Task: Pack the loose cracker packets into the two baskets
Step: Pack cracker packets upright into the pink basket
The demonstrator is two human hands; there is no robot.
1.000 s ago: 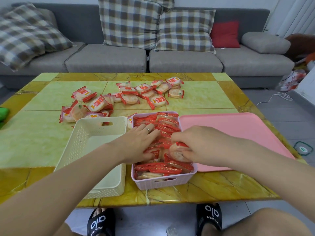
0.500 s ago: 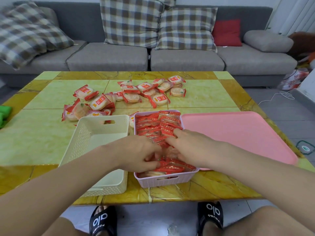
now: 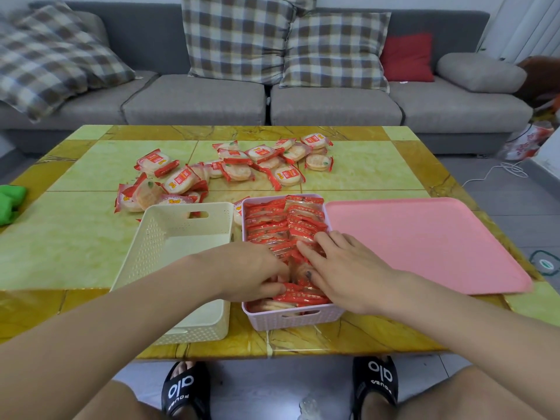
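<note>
**Both hands in the pink basket; cream basket unfilled**

A grey fabric sofa with checked cushions runs along the far side of the room. In front of it stands the yellow-and-green marble-patterned desk, which carries all task items.

A flat pink plastic tray lies on the right part of the desk, its left edge just beside the pink basket. The cream perforated plastic basket sits left of centre at the near edge; no packets show inside it. Just beside it on the right stands the pink woven-pattern plastic basket, packed with rows of red-edged cracker packets standing on edge.

A loose scatter of round cracker packets in clear-and-red wrappers lies on the desk beyond both baskets, some overlapping.

The left hand rests in the near half of the pink basket, fingers curled down among the packets; whether they pinch one cannot be told. The right hand lies opposite, fingers spread and pressed onto the packet tops. The two hands are near each other, with packets showing between them.

A green object lies at the desk's left edge. Black slide sandals show below the desk.
</note>
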